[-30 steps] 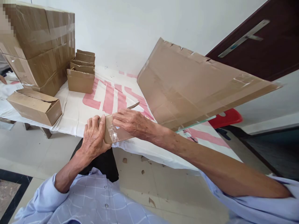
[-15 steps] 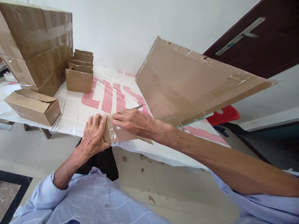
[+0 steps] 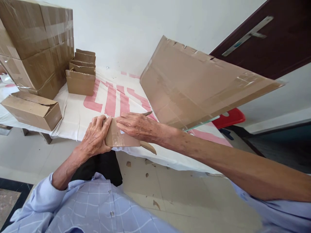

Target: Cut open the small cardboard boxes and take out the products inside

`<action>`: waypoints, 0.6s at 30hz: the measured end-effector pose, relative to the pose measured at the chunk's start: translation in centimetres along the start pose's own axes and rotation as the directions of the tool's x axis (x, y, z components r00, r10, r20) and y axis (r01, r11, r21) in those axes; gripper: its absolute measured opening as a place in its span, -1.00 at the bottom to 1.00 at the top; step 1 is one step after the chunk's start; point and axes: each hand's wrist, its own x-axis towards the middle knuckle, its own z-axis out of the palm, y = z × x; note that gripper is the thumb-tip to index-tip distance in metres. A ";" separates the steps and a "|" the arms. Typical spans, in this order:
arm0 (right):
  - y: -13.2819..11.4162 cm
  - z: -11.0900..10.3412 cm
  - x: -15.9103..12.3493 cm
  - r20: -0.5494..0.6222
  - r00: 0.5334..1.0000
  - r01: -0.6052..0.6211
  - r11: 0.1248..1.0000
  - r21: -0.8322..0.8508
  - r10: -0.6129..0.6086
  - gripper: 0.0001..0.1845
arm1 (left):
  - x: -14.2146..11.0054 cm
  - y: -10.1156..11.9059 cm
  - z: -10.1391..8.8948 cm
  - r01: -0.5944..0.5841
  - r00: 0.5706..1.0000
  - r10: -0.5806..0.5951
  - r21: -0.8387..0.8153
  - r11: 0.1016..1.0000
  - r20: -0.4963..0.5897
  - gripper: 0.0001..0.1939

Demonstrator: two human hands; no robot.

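White cloth with bold red lettering (image 3: 110, 100) spreads across the desk (image 3: 73, 119) just beyond the fingers, and right at the near edge, between the two hands, sits the small cardboard box (image 3: 126, 141)! The left hand (image 3: 96, 136) has its left end firmly, fingers curled over it and thumb along the face, clamped on. The right hand (image 3: 137, 125) lies over the upper part, fingers together and flat against the cardboard; its thumb is hidden, so I can't tell whether it is gripping too. A loose flap (image 3: 148, 148) pokes out just below the right wrist, with clear tape shining between the hands. Past the fingers rises a white wall (image 3: 116, 29), and far off to their upper right there's a dark door (image 3: 279, 42) with a metal handle (image 3: 247, 35). Nearer, right of the right fingers, a big cardboard panel (image 3: 189, 84) leans at a slant, a red plastic seat (image 3: 229, 118) peeking out beneath. Below the hands, brown scraps (image 3: 156, 204) dot the tiled floor (image 3: 138, 194). Now the containers: well left of the left fingers, a long carton (image 3: 29, 111) with its top flaps folded over; beyond that, a tall stack of taped cartons (image 3: 36, 48); and beside the stack, smaller open boxes (image 3: 81, 84), flaps up, the front wall hiding what's inside.
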 end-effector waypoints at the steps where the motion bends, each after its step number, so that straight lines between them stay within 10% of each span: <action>1: 0.0 0.1 -0.1 -0.012 1.000 -0.003 1.000 0.001 0.003 -0.62 | 0.0 0.0 -0.1 -0.001 1.000 0.001 0.001 1.000 0.009 0.13; 18: -0.9 2.1 -2.4 -0.318 0.944 -0.067 0.996 0.063 0.083 -0.63 | 0.0 0.2 -0.2 -0.014 1.000 0.014 -0.013 1.000 0.006 0.12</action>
